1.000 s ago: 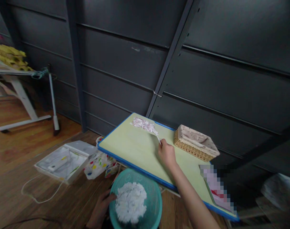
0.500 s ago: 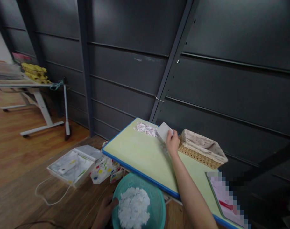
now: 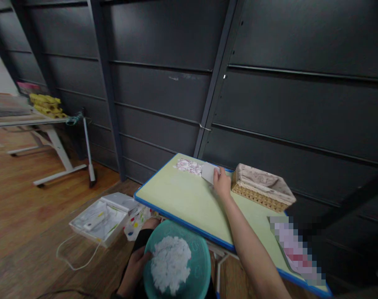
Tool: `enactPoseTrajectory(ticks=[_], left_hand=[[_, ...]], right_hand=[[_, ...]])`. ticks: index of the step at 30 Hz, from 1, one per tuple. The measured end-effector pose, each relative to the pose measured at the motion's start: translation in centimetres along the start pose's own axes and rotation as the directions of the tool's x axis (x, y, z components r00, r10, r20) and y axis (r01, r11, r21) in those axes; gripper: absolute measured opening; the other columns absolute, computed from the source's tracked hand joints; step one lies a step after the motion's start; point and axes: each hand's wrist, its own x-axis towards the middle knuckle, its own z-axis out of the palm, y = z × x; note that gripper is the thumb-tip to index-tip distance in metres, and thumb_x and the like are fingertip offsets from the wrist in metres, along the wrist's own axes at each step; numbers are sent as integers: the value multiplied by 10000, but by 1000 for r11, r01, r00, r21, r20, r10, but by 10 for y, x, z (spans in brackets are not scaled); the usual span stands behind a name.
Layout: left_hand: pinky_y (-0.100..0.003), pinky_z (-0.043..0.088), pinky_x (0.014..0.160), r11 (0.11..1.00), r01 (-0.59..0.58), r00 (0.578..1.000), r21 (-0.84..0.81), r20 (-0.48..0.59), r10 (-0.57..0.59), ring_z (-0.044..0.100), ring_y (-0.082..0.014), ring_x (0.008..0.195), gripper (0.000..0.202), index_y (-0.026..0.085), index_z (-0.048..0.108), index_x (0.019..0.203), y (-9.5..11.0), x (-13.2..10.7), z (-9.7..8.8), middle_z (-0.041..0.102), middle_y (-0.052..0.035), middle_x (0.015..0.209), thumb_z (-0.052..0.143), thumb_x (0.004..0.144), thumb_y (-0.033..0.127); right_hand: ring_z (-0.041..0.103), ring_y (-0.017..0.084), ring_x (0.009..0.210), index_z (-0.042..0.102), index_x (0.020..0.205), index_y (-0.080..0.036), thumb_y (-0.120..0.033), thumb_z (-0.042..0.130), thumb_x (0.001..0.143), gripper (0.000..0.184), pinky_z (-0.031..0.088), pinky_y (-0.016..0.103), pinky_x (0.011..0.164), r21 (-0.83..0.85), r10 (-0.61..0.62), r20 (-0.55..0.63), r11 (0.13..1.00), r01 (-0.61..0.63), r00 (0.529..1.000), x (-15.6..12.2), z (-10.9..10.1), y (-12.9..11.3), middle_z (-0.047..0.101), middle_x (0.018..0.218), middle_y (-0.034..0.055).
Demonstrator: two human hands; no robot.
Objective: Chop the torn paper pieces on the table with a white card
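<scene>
My right hand (image 3: pixel 222 182) reaches over the pale green table (image 3: pixel 176 195) and grips a flat white card (image 3: pixel 209 172), its fingers closed on one end. The card's far edge meets a patch of small white and pinkish paper pieces (image 3: pixel 189 166) near the table's back edge. Low in front of me, my left hand (image 3: pixel 139 261) is closed on the left rim of a teal plastic basin (image 3: pixel 198 265), thumb over the edge. A heap of white paper scraps (image 3: pixel 170 264) lies in the basin, which sits at my lap below the table's front edge.
A lined wicker basket (image 3: pixel 263 187) stands at the table's back right, with a pixelated flat item (image 3: pixel 296 249) nearer the front. On the floor at left is an open white box (image 3: pixel 98 220) beside a dotted bag (image 3: pixel 137 222). Dark panelled wall (image 3: pixel 160 91) rises behind.
My right hand has lowered the card, which now lies flatter and closer to the tabletop beside the paper pieces. My left hand keeps its hold on the basin. The camera view has shifted slightly.
</scene>
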Motion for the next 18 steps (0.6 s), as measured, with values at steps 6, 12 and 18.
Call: enactPoseTrajectory(ticks=[6,12,18], left_hand=[[-328,468,620,995,-50,997,84,60,45,629,-267,661,363,157,720,697,7,3,-21,711,-46,610,738,565,495],[-354,496,666,989,-82,995,122,62,75,648,-310,782,387,156,734,753,8,5,-30,753,-69,741,742,569,497],[-340,481,667,993,-49,991,105,128,35,654,-286,752,349,159,746,785,14,0,-28,757,-56,725,722,619,465]], right_hand=[[467,137,561,572,1147,-149,-358,335,951,372,232,241,553,11,-20,28,1000,20,999,1,2,0,594,689,51],[478,147,578,569,1150,-124,-337,340,952,371,231,244,558,-1,3,5,1000,-3,1000,1,0,-2,596,691,61],[494,156,592,571,1150,-127,-336,353,951,362,240,248,570,-15,2,34,1000,-1,999,0,-3,-3,620,724,75]])
